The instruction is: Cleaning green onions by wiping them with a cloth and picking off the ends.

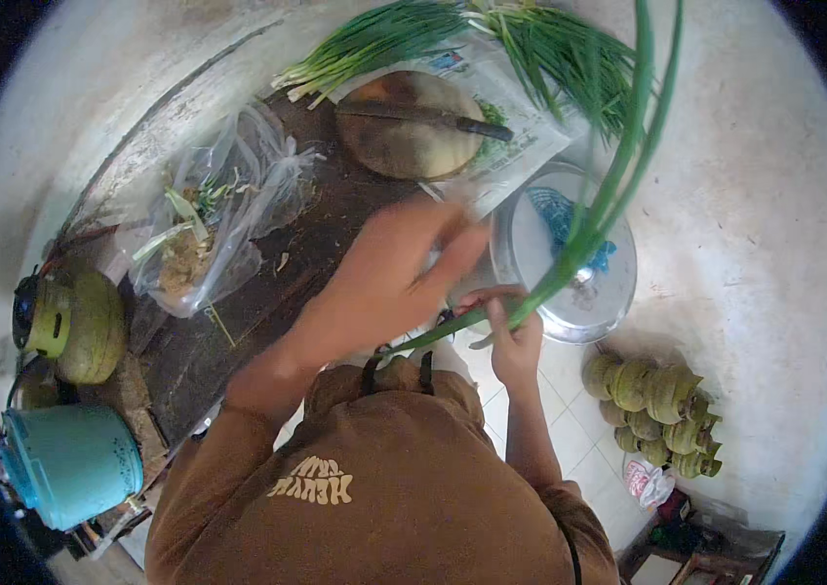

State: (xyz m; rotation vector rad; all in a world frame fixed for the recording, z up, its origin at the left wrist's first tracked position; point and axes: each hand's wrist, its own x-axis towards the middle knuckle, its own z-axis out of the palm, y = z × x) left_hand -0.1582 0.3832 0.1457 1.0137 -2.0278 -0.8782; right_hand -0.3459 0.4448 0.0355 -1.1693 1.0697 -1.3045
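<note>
My right hand (pixel 516 340) grips a few long spring onion stalks (pixel 567 263), whose green leaves rise toward the upper right. Their lower ends point left across my lap. My left hand (pixel 406 270) is blurred above and left of the stalks, apart from my right hand. A gap shows between its fingers, but blur hides whether it holds anything thin. Beyond it, a knife with a black handle (pixel 487 129) lies across a round wooden chopping board (pixel 413 157). Chopped green pieces (pixel 492 117) sit beside the board on a printed sheet (pixel 530 146).
Spring onion bunches (pixel 384 33) (pixel 574 58) lie at the back. A clear plastic bag (pixel 231 212) with trimmings rests on the dark tabletop (pixel 311 234). Right stands a metal basin (pixel 622 292) with blue netting (pixel 556 212). Green gas cylinders (pixel 647 395) and a turquoise bucket (pixel 73 461) flank me.
</note>
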